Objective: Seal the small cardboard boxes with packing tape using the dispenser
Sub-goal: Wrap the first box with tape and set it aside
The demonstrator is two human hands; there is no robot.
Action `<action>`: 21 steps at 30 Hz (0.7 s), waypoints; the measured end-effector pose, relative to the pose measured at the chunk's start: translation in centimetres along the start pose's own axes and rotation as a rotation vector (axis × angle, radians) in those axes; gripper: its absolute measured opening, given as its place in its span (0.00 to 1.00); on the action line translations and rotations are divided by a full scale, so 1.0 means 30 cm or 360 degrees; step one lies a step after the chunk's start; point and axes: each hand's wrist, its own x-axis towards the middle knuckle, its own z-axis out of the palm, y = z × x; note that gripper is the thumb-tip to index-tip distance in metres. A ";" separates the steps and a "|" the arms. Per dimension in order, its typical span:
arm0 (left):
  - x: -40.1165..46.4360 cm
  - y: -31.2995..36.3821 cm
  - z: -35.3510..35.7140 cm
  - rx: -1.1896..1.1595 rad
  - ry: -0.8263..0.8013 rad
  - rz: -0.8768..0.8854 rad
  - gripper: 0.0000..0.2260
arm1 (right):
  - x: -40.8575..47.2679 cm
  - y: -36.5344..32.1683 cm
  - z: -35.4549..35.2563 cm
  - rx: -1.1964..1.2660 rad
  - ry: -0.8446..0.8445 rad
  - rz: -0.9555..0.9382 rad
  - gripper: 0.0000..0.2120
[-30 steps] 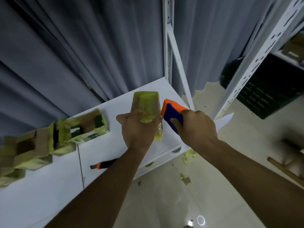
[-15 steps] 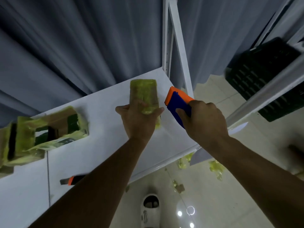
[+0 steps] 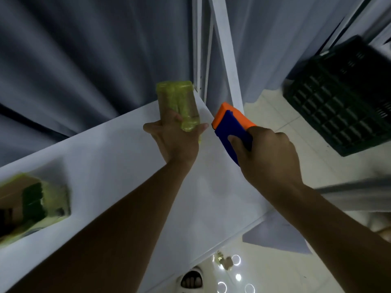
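Note:
My left hand (image 3: 176,140) grips a small cardboard box (image 3: 178,103) wrapped in yellowish tape, holding it upright above the far right part of the white table (image 3: 118,166). Just to its right, my right hand (image 3: 268,153) grips the blue and orange tape dispenser (image 3: 231,125), its orange end close to the box but apart from it. A blurred pile of other taped boxes (image 3: 31,204) lies at the table's left edge of view.
Grey curtains hang behind the table. A white metal shelf post (image 3: 224,53) rises right behind the box. A black plastic crate (image 3: 347,98) sits on the floor at the right. Tape scraps (image 3: 222,259) and a sandalled foot (image 3: 191,280) show below the table's edge.
The view has swung, so the pile of boxes slid left and down. The box in my left hand rose a little and the dispenser drew slightly away from it.

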 end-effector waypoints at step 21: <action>0.056 -0.003 -0.097 0.0535 -0.0601 -0.0002 0.35 | 0.049 -0.039 -0.011 -0.0020 -0.0124 -0.0015 0.16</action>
